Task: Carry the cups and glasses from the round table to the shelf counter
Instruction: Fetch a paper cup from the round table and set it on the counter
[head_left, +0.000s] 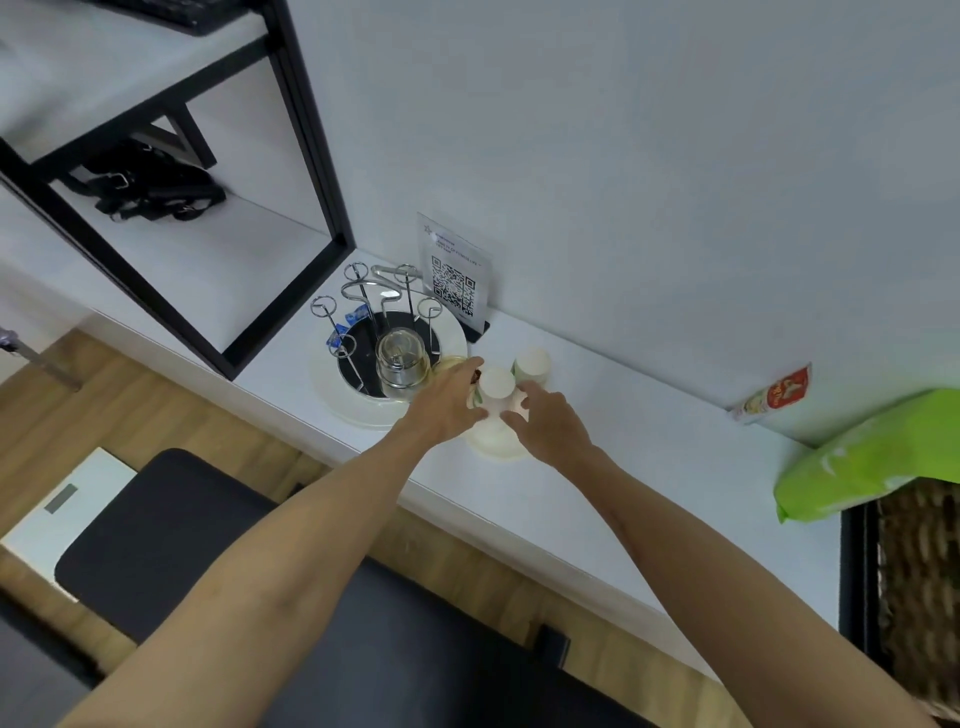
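Two white cups with a green pattern stand upside down on the white shelf counter (623, 431). The nearer cup (496, 385) sits on a pale saucer (498, 447), and both hands are on it: my left hand (449, 402) grips its left side, my right hand (550, 421) holds its right side. The second cup (532, 364) stands just behind, free of both hands. A clear glass (401, 359) sits upside down on the wire rack (374, 312), which stands on a round white tray (447, 332).
A QR-code sign (454, 275) leans against the wall behind the rack. A black-framed shelf unit (306, 135) rises at the left. A green bag (872, 457) and a sachet (774, 395) lie at the right. A black stool (171, 525) stands below the counter.
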